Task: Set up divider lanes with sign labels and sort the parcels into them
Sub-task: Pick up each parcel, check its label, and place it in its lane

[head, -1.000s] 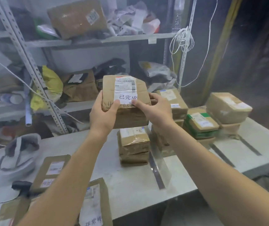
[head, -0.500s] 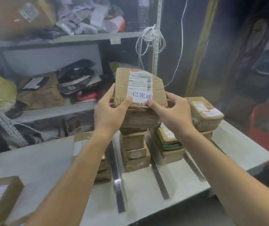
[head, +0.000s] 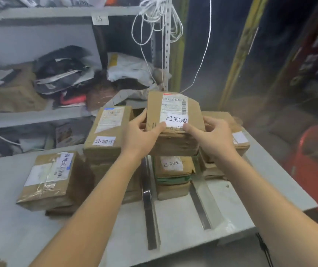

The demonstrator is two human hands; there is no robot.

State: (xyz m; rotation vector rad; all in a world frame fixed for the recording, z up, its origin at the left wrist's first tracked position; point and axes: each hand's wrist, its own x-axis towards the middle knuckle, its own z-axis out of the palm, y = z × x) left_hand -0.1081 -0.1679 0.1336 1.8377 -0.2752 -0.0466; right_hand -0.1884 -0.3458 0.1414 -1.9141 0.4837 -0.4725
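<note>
A cardboard parcel (head: 175,143) is held at the centre of the frame, clear of the tabletop (head: 173,239) and directly above a stack of parcels (head: 173,176) whose top box appears to carry the same wording. It is gripped from both sides. The left hand (head: 140,135) is curled round its left edge and the right hand (head: 214,137) round its right edge. Each thumb is pressed on the top face at a lower corner of the white sign label (head: 176,119) (the characters 已完成 can be read on it).

The stack below stands in the lane between the left divider strip (head: 150,218) and the right divider strip (head: 199,207). The placing step is judged to be in hand, with the parcel not yet set down.

Several risks can be foreseen:

- **Toppling:** The stack is already several boxes high, with a green-wrapped one in the middle. If the parcel is released off-centre, the column could lean across a strip into a neighbouring lane.
- **Rocking:** The held parcel looks creased and soft-sided, so a flat seating cannot be assumed.
- **Knocking a neighbour:** The taller stack labelled 处理中 (head: 106,135) stands just beside the left wrist. The right-hand stack (head: 239,135) lies close behind the right knuckles. Either could be knocked as the hands are lowered or drawn away.
- **Lifting the label:** The label's lower corners could be lifted if the thumbs are dragged off rather than raised.
</note>
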